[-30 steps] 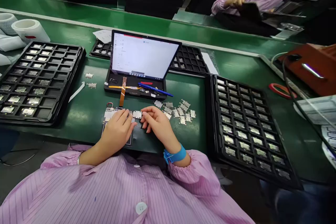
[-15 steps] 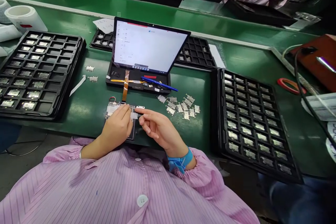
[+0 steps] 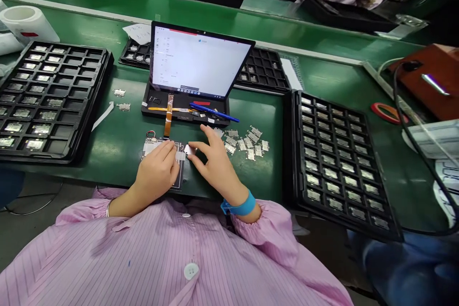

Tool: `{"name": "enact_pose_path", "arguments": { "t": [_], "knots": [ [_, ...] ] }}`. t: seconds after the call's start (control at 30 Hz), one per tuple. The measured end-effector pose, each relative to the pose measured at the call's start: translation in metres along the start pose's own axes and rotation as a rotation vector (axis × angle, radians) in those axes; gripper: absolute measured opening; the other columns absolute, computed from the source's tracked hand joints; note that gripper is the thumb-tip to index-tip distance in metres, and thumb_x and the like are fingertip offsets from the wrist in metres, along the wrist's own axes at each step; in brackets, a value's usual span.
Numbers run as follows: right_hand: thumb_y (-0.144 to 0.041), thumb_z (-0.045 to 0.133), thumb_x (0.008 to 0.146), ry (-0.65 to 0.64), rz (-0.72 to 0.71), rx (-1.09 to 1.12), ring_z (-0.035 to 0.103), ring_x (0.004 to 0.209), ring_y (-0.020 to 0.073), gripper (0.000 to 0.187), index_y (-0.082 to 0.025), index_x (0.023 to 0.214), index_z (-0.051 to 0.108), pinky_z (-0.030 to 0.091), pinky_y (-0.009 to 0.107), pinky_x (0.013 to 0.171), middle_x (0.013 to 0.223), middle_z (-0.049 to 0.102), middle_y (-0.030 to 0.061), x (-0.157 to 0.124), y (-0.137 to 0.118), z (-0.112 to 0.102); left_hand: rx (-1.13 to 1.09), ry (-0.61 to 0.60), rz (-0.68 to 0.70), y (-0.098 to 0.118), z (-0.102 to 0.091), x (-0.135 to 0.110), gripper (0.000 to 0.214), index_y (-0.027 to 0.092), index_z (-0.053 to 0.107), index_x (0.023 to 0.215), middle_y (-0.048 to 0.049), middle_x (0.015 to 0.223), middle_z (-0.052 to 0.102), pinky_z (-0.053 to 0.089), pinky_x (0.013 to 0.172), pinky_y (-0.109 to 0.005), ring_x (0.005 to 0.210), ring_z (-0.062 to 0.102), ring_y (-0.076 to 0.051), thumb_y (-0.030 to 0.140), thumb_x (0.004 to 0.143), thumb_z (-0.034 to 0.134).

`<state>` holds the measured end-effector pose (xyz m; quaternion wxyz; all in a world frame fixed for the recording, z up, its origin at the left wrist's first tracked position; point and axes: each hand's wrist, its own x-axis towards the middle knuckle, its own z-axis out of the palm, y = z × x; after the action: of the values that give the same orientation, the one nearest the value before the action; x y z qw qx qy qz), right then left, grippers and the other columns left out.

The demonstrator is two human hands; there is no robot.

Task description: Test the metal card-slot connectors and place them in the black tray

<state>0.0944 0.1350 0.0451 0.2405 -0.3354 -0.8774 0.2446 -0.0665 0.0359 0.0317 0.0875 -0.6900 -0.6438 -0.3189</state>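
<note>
From where I stood, the plate [image 3: 189, 149], small and pale, was at the tips of the right hand [image 3: 218, 167], just off the right edge of the board [image 3: 149, 146]. That hand was partly open: its thumb and one finger pinched the plate from the near and far sides, while another finger stretched out toward the far side, clear of it. A blue band [image 3: 241, 204] circled the wrist. To the left, the other hand, the left [image 3: 156, 172], lay over the board with its fingers bunched together and bent down onto it; I could not tell whether it gripped anything beneath. Just beyond those fingers, a ribbon [image 3: 168, 117] ran from the board to the tablet [image 3: 201, 67], which leaned upright on the far side, a blue pen [image 3: 215, 112] lying before it. Loose modules [image 3: 248, 142] were scattered right of the right hand, near but apart from it. A left tray [image 3: 84, 70] and a right tray [image 3: 294, 153] flanked the work, both bearing modules in their pockets.
</note>
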Motion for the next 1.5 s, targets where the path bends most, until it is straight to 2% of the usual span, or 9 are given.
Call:
{"name": "enact_pose_path", "arguments": {
  "t": [0.23, 0.37, 0.47, 0.73, 0.9, 1.07, 1.23, 1.37, 1.5],
  "knots": [
    [-0.023, 0.057, 0.089, 0.163, -0.063, 0.158, 0.06, 0.105, 0.0251, 0.026, -0.024, 0.114, 0.063, 0.049, 0.046, 0.095, 0.108, 0.066, 0.0093, -0.018, -0.007, -0.003, -0.352, -0.174, -0.208, 0.015, -0.016, 0.025, 0.033, 0.016, 0.064, 0.119, -0.0093, 0.114, 0.071, 0.055, 0.09, -0.041, 0.107, 0.065, -0.026, 0.031, 0.09, 0.062],
    [-0.029, 0.06, 0.088, 0.188, 0.184, 0.538, 0.063, 0.082, 0.0194, 0.024, -0.024, 0.111, 0.06, 0.054, 0.036, 0.075, 0.091, 0.065, 0.0047, -0.026, -0.009, -0.004, -0.705, -0.344, -0.489, 0.022, -0.018, 0.044, 0.012, 0.019, 0.071, 0.091, -0.0028, 0.089, 0.074, 0.053, 0.062, -0.026, 0.08, 0.068, -0.017, 0.024, 0.084, 0.063],
    [-0.036, 0.063, 0.086, 0.142, 0.384, 0.721, 0.06, 0.068, 0.0156, 0.015, -0.021, 0.09, 0.061, 0.051, 0.029, 0.061, 0.078, 0.063, 0.002, -0.029, -0.006, -0.003, -0.773, -0.391, -0.527, 0.025, -0.016, 0.048, 0.012, 0.019, 0.071, 0.089, -0.003, 0.088, 0.073, 0.05, 0.059, -0.023, 0.08, 0.067, -0.016, 0.026, 0.081, 0.066],
    [-0.033, 0.056, 0.09, 0.012, 0.336, 0.624, 0.058, 0.066, 0.015, 0.016, -0.021, 0.081, 0.062, 0.046, 0.028, 0.065, 0.076, 0.064, 0.0011, -0.032, -0.006, -0.008, -0.78, -0.461, -0.528, 0.024, -0.014, 0.047, 0.014, 0.02, 0.074, 0.089, -0.003, 0.088, 0.075, 0.052, 0.065, -0.026, 0.079, 0.068, -0.017, 0.03, 0.083, 0.066],
    [-0.033, 0.051, 0.093, 0.073, 0.212, 0.432, 0.057, 0.075, 0.018, 0.021, -0.022, 0.076, 0.057, 0.044, 0.031, 0.073, 0.077, 0.063, 0.0027, -0.034, -0.006, -0.01, -0.756, -0.468, -0.516, 0.021, -0.016, 0.049, 0.014, 0.02, 0.074, 0.088, -0.0031, 0.087, 0.075, 0.051, 0.063, -0.026, 0.077, 0.067, -0.017, 0.032, 0.082, 0.067],
    [-0.037, 0.051, 0.093, 0.212, 0.354, 0.512, 0.051, 0.062, 0.0154, 0.023, -0.022, 0.076, 0.055, 0.041, 0.028, 0.061, 0.068, 0.056, 0.0003, -0.042, 0.009, -0.016, -0.572, -0.265, -0.531, 0.015, -0.02, 0.047, 0.013, 0.02, 0.073, 0.084, -0.002, 0.083, 0.074, 0.051, 0.064, -0.027, 0.07, 0.066, -0.016, 0.032, 0.083, 0.068],
    [-0.048, 0.055, 0.091, 0.389, 0.512, 0.751, 0.05, 0.057, 0.0128, 0.026, -0.023, 0.083, 0.056, 0.044, 0.026, 0.057, 0.073, 0.06, 0.0002, -0.051, 0.005, -0.025, -0.374, -0.287, -0.071, 0.024, 0.001, 0.034, 0.022, 0.024, 0.073, 0.093, -0.0027, 0.104, 0.074, 0.051, 0.093, -0.044, 0.107, 0.064, -0.024, 0.011, 0.089, 0.055],
    [-0.048, 0.061, 0.087, 0.201, 0.559, 0.999, 0.064, 0.078, 0.0166, 0.026, -0.022, 0.084, 0.061, 0.053, 0.03, 0.07, 0.093, 0.068, 0.0054, -0.052, -0.015, -0.022, -0.192, -0.354, 0.146, 0.03, 0.003, 0.024, 0.043, 0.023, 0.068, 0.114, -0.007, 0.14, 0.056, 0.036, 0.11, -0.06, 0.139, 0.039, -0.031, 0.0, 0.085, 0.046],
    [-0.041, 0.069, 0.082, -0.177, 0.655, 1.376, 0.063, 0.112, 0.0241, 0.023, -0.02, 0.079, 0.063, 0.055, 0.037, 0.087, 0.123, 0.066, 0.0093, -0.049, -0.018, -0.017, -0.127, -0.217, -0.017, 0.008, -0.02, 0.027, 0.031, 0.018, 0.066, 0.116, -0.0099, 0.135, 0.059, 0.042, 0.108, -0.053, 0.135, 0.044, -0.029, 0.012, 0.09, 0.05]
  ]
}}
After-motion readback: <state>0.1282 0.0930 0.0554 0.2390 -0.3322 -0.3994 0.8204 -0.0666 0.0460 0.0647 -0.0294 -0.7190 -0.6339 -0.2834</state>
